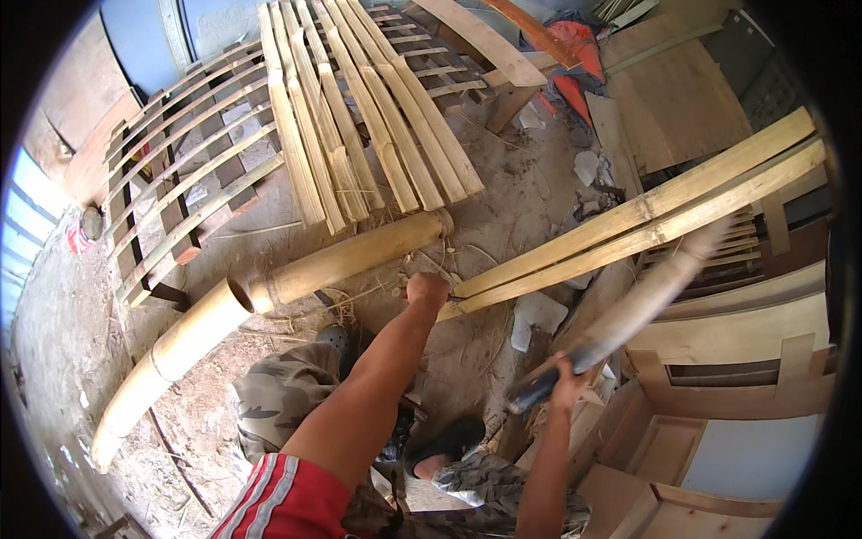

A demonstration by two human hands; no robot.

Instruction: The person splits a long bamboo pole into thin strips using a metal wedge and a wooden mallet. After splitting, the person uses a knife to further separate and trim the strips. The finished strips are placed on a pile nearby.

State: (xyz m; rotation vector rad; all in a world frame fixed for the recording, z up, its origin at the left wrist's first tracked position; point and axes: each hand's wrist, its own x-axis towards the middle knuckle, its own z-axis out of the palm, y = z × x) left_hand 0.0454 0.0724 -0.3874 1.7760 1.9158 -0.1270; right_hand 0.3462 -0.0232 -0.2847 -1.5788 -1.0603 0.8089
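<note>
My left hand is closed at the near end of a split bamboo length. It grips what looks like a knife, mostly hidden by the fist; a thin dark bit shows against the bamboo. A long gap runs between the two halves, which slant up to the right. Lower right, my right hand is wrapped round a thick wooden club with a dark grip end. Motion blurs the club's far end, which points up toward the bamboo. Two whole bamboo poles lie on the ground to the left.
Several split bamboo strips rest across a slatted bamboo frame at the back. Wooden panels and a cabinet-like frame stand at right. White chunks and shavings litter the dirt floor. My dark shoe is below.
</note>
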